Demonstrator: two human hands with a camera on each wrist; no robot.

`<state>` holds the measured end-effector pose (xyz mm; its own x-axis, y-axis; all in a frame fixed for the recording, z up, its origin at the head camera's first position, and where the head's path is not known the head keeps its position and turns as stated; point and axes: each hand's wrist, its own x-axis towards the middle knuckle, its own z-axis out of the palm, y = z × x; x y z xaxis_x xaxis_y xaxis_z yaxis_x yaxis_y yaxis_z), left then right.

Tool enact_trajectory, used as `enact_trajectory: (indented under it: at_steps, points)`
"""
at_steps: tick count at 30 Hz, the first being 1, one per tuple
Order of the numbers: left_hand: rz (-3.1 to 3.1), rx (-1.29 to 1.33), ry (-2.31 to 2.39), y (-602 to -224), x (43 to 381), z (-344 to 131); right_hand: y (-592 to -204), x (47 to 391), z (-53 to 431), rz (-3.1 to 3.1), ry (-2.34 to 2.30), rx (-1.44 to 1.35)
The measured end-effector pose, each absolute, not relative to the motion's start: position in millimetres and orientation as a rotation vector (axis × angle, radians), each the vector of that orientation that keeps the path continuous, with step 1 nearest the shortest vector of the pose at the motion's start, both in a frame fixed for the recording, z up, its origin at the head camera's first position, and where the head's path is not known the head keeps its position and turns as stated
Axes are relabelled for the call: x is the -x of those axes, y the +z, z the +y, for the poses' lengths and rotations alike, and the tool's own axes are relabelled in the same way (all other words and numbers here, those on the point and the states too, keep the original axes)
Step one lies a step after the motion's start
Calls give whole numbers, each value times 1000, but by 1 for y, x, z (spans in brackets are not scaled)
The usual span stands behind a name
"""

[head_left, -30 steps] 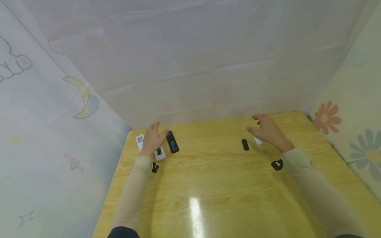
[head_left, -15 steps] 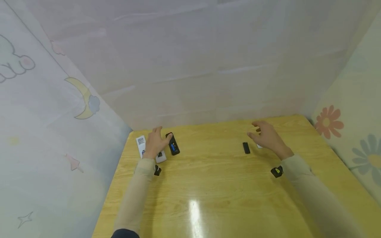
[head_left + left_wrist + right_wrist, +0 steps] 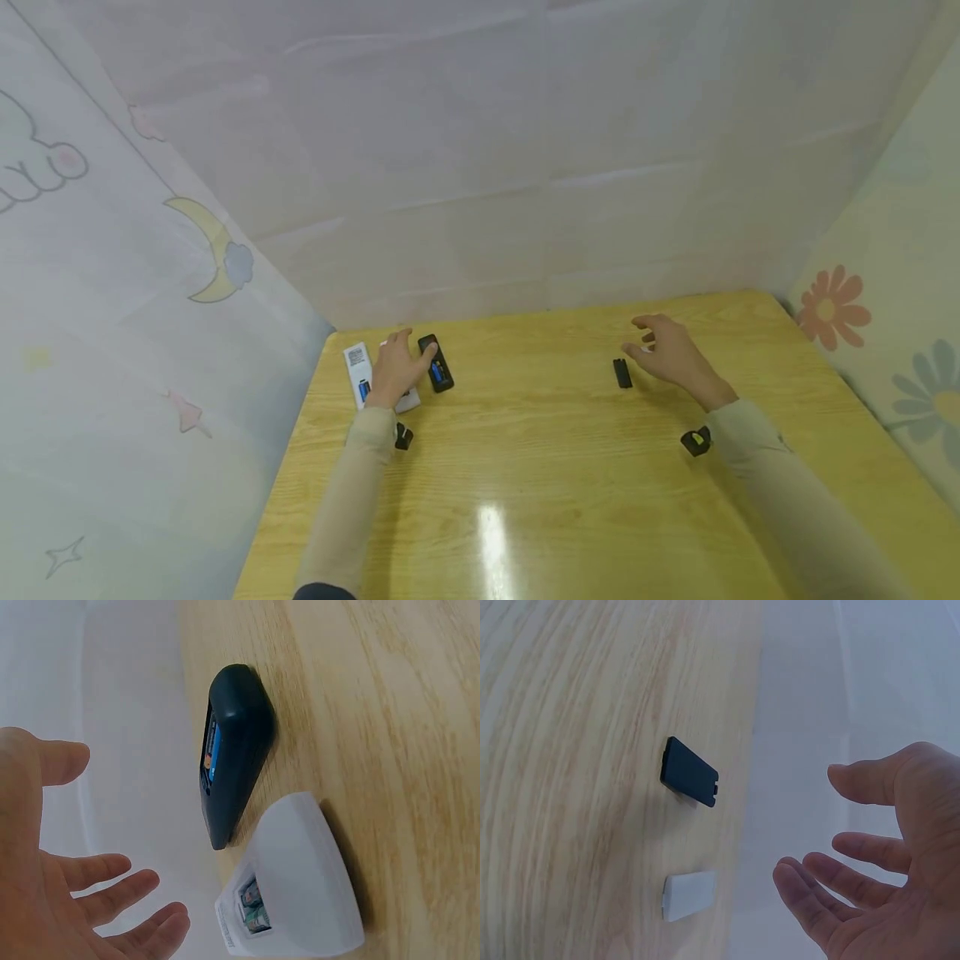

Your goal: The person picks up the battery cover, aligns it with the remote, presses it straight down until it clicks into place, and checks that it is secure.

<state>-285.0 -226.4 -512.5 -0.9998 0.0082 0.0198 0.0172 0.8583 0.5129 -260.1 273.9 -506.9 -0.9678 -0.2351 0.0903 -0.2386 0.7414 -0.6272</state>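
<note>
My left hand [image 3: 395,372] hovers with relaxed, spread fingers over a white remote control [image 3: 408,402], hiding most of it in the head view. Left of it lies another white remote [image 3: 358,371], and right of it a black remote [image 3: 442,379]. All three have uncovered battery compartments with batteries showing. In the left wrist view, the black remote [image 3: 244,742] and one white remote [image 3: 304,877] stand apart from the fingers. My right hand [image 3: 671,358], loosely bent and holding nothing, is near a black battery cover [image 3: 622,373]. A white battery cover [image 3: 690,895] shows only in the right wrist view.
The wooden table [image 3: 525,442] ends at the back against a pale cloth wall [image 3: 540,233]. Printed cloths also stand at the left [image 3: 150,375] and right sides. Black wrist mounts [image 3: 696,441] sit by both cuffs.
My left hand has shifted right and closer, uncovering more of the leftmost white remote. My right hand has come slightly closer, and now hides the white battery cover in the head view.
</note>
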Motion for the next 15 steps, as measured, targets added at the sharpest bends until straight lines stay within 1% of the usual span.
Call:
enact_trajectory:
  at_steps: [15]
  points:
    - [-3017, 34, -873, -527, 287, -222, -518, 254, 270, -2897, 1064, -434]
